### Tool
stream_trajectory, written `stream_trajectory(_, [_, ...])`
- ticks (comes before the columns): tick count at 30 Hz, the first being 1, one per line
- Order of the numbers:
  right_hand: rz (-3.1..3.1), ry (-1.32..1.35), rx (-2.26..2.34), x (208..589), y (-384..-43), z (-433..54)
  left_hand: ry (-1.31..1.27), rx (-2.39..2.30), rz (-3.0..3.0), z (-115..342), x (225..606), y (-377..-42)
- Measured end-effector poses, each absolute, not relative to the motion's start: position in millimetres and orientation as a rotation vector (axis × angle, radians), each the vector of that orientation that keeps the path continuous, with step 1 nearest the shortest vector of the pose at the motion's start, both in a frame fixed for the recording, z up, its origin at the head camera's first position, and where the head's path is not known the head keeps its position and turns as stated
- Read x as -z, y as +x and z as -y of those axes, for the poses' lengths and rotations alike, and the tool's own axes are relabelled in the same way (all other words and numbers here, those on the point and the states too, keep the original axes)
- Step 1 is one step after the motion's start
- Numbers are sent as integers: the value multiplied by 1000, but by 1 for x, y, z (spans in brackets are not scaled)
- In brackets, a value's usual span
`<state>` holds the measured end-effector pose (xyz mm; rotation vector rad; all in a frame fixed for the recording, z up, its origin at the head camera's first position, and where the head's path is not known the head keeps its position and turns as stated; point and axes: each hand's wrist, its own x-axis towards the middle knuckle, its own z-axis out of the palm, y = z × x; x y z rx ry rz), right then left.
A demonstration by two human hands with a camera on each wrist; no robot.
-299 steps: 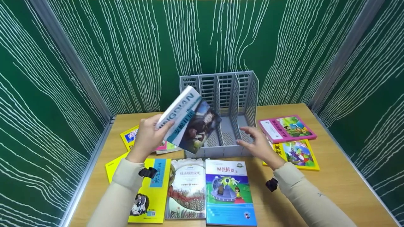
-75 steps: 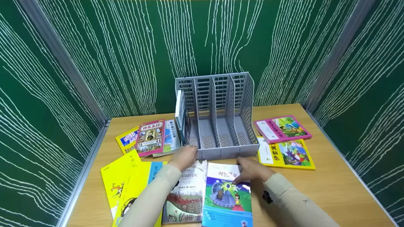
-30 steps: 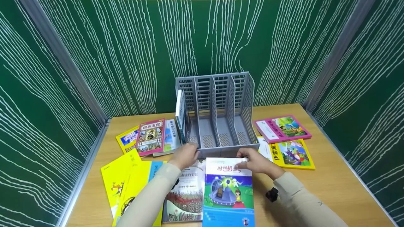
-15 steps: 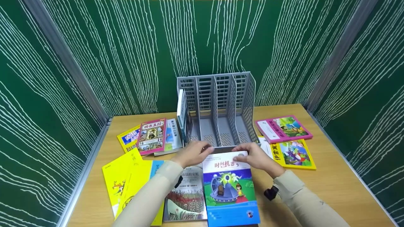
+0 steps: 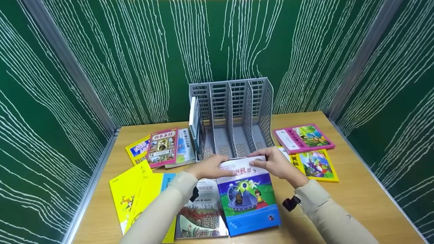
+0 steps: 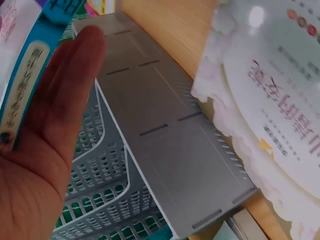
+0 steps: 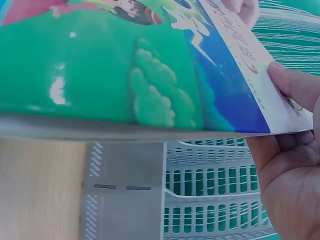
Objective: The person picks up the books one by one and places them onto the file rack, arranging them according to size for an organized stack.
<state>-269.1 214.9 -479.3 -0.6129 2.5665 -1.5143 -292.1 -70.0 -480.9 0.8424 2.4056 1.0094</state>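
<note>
Both hands hold a blue-and-white paperback book [image 5: 251, 196], tilted up off the table in front of the grey file rack [image 5: 222, 135]. My right hand [image 5: 276, 166] pinches its top right corner, thumb on the cover and fingers beneath, as the right wrist view shows. At the top left corner, my left hand [image 5: 212, 166] grips the book with the thumb over the cover and fingers behind. The spine [image 6: 25, 85] lies against that palm in the left wrist view. A white-spined book [image 5: 194, 118] stands in the rack's leftmost compartment.
A book with a red-field cover [image 5: 202, 210] lies left of the held one, beside yellow books [image 5: 132, 189]. A pink-bordered book [image 5: 162, 145] overlaps others left of the rack. On the right, a magenta book [image 5: 305, 138] partly covers a yellow book [image 5: 315, 166].
The white-spined book went from my left hand into the rack's leftmost compartment. My right hand has raised the blue-and-white book; my left has moved from the rack's front onto its corner.
</note>
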Motion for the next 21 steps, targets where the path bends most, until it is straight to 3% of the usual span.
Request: stream_trajectory(21, [-2559,-709,1651,468,-269,-215,876,-1239,-2349,75,466,-288])
